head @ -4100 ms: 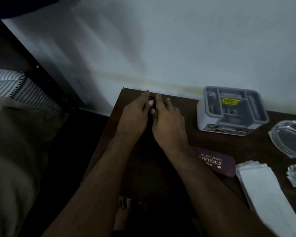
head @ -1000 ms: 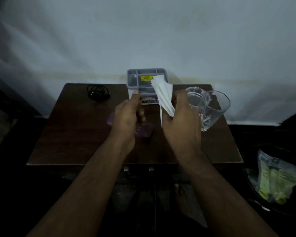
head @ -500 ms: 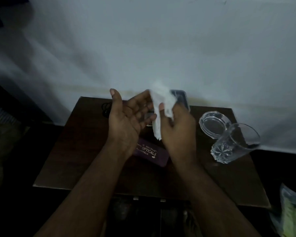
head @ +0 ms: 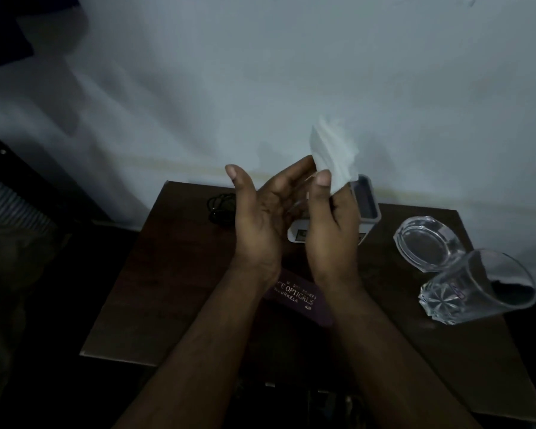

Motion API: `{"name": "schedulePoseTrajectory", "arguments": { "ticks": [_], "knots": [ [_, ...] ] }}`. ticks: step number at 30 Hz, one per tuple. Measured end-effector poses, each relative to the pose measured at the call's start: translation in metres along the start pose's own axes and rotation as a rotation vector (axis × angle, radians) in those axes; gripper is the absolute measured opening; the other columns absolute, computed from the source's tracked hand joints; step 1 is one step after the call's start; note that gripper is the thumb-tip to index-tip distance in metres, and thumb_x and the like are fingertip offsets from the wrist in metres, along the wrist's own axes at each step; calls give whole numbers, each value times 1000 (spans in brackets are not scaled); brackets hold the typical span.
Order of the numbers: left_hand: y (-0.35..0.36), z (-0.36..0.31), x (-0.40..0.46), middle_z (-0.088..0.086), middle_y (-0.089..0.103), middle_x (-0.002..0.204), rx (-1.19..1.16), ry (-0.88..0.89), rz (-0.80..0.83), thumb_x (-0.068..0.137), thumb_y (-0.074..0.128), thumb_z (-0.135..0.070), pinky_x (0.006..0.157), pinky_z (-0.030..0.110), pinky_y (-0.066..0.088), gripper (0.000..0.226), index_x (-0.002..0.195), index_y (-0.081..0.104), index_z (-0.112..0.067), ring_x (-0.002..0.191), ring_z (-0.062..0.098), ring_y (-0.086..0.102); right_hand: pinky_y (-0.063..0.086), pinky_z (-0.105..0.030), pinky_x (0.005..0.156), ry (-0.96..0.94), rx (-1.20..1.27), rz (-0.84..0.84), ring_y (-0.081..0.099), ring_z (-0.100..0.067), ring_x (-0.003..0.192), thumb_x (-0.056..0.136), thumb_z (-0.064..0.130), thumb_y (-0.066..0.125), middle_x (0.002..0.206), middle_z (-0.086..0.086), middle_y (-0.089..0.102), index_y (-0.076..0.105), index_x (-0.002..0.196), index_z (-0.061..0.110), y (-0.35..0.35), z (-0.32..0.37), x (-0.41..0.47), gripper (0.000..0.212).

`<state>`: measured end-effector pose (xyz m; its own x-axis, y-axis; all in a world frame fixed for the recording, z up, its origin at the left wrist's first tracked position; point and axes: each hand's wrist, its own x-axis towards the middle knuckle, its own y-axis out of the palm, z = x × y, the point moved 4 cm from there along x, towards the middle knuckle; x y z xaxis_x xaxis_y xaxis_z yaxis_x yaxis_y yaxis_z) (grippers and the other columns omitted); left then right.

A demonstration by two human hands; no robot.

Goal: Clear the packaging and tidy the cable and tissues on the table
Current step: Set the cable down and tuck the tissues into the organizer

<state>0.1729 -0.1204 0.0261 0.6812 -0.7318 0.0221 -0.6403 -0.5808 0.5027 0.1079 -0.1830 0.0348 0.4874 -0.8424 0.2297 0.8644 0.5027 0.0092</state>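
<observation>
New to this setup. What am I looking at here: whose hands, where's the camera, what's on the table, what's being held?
There is no robot here. A person wears one wide-angle camera on the head, looking forward and down, so both forearms reach in from the bottom of the picture.

The right hand pinches a white tissue between thumb and fingers, raised above the table. The left hand is open, palm turned toward the tissue, holding nothing.

On the dark wooden table lie a coiled black cable near the back left, a grey plastic tray partly hidden behind the hands, a purple glasses case under the wrists, and at the right a glass ashtray and a drinking glass. The room is dim, so finer detail is hard to read.
</observation>
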Motion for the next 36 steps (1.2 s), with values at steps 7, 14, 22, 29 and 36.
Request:
{"name": "schedulePoseTrajectory", "arguments": {
  "ticks": [7, 14, 22, 29, 36],
  "knots": [
    [-10, -5, 13, 3, 73, 131, 134, 52, -105, 98, -7, -66, 111, 37, 45, 99, 134, 67, -10, 128, 19, 66, 53, -34, 73, -19, -109, 16, 66, -15, 81, 105, 51, 37, 88, -8, 68, 64, 103, 8, 7, -7, 11, 51],
    [-10, 5, 16, 6, 76, 123, 206, 23, -205, 96, 3, -72, 114, 53, 45, 95, 122, 74, -15, 122, 22, 69, 53, -41, 98, -113, -397, 54, 63, -25, 115, 108, 41, 36, 125, -13, 63, 53, 135, -1, 15, -7, 12, 53],
    [-12, 6, 17, 6, 79, 114, 261, 111, -323, 71, 26, -100, 108, 54, 49, 102, 117, 75, -23, 115, 24, 72, 49, -52, 99, -65, -653, 131, 57, -31, 119, 104, 21, 46, 127, -15, 61, 59, 132, 4, 12, -28, 14, 36],
    [-16, 7, 17, 10, 79, 111, 235, 80, -313, 86, 17, -84, 109, 55, 49, 95, 118, 74, -14, 113, 25, 73, 39, -52, 111, -118, -785, 159, 46, -31, 136, 97, 19, 57, 146, -12, 52, 55, 142, 9, 12, -19, 12, 46],
    [-22, 3, 16, 12, 80, 103, 258, 83, -391, 91, 8, -76, 106, 60, 49, 95, 107, 78, -14, 107, 32, 73, 36, -49, 104, -272, -978, 27, 62, -25, 111, 89, 23, 57, 97, -1, 74, 70, 114, 17, 15, 2, 1, 30]
  ]
}}
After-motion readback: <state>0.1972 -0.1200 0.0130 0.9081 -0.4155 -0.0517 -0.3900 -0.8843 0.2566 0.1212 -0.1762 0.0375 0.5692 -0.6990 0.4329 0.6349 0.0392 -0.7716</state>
